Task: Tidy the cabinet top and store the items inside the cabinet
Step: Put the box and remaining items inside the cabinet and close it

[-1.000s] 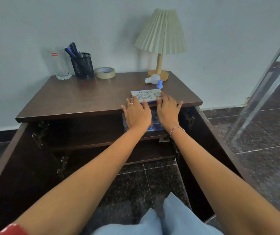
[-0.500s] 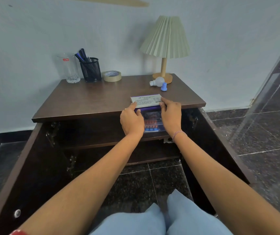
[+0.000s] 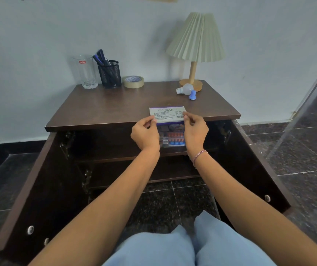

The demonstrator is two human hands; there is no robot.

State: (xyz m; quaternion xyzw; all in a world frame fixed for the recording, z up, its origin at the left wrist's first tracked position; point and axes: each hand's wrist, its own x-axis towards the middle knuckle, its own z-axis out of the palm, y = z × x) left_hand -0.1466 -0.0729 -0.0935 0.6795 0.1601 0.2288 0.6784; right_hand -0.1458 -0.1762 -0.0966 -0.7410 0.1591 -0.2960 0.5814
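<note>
Dark wood cabinet [image 3: 106, 110], doors open, fills the view under our grip. Beyond the grip to the right stands the lamp [image 3: 196, 39]. Our left hand [image 3: 145, 134] and right hand [image 3: 196, 129] pinch the stamp pad box [image 3: 166, 114] by its side edges; it lies at the top's front edge. Far left beyond: pen holder [image 3: 110, 73], glass [image 3: 85, 72], tape roll [image 3: 133, 81].

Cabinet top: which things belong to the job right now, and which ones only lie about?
In use: white box, left hand, right hand, cabinet.
Lying about for now: glass, pen holder, tape roll, bulb, blue cap, lamp.
</note>
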